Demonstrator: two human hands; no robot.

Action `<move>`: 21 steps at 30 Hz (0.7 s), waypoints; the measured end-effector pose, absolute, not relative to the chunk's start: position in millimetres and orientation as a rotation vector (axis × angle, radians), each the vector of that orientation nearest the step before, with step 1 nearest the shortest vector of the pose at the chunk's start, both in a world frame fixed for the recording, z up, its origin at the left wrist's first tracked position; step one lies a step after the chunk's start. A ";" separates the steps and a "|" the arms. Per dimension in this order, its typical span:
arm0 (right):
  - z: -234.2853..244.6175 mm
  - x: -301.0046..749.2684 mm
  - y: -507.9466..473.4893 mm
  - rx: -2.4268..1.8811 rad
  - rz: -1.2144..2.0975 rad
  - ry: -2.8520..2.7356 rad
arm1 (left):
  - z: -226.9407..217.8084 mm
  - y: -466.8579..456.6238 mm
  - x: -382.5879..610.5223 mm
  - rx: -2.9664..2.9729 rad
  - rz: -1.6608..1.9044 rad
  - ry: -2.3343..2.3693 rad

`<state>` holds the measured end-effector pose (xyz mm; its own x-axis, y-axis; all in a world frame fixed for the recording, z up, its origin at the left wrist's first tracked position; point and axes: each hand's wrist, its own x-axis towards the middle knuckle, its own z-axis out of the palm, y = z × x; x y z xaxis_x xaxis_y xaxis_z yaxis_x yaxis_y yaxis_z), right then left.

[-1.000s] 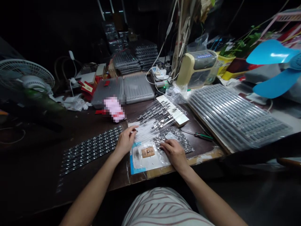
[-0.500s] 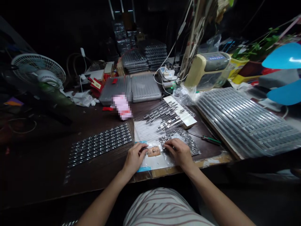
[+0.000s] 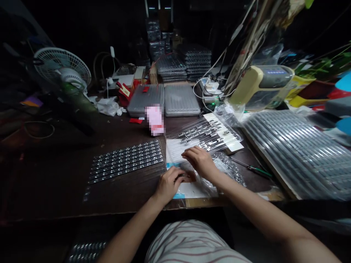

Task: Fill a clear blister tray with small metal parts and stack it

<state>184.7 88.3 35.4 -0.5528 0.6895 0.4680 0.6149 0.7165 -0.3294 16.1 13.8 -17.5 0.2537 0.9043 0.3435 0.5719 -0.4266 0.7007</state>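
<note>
**Q:** Where are the hands being held right now, and is anything being gripped?

**A:** The left hand (image 3: 170, 186) is being held at about 6 o'clock on the bench, its fingers (image 3: 175, 179) being curled down beside a tan pad (image 3: 191, 177). Whether anything is being grasped can't be told from this view. The right hand (image 3: 200, 162) is being rested just above it, with the fingers (image 3: 189, 154) being kept loose and unclenched on a clear plastic sheet (image 3: 178, 149).

**Q:** And what's being kept around them?

**A:** Metal strips in clear film (image 3: 205, 135) are being shown at 1 o'clock, with a bag of small metal parts (image 3: 229, 166) at 3 o'clock — a screwdriver (image 3: 253, 168) is lying just past it — and a panel of metal-studded strips (image 3: 126, 160) at 9 o'clock.
</note>
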 end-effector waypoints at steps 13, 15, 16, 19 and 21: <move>37.6 129.2 151.2 -0.848 -0.082 -2.708 | -13.9 10.6 13.2 2.181 0.957 1.288; 37.6 129.1 157.6 -0.835 -0.118 -2.744 | -13.0 9.9 13.2 2.168 0.957 1.272; 37.7 129.2 160.7 -0.829 -0.138 -2.751 | -12.7 9.8 13.3 2.158 0.957 1.268; 37.4 129.2 168.8 -0.818 -0.199 -2.753 | -12.7 10.3 13.6 2.137 0.957 1.265; 37.0 128.2 172.9 -0.835 -0.239 -2.751 | -13.4 10.9 13.7 2.130 0.965 1.261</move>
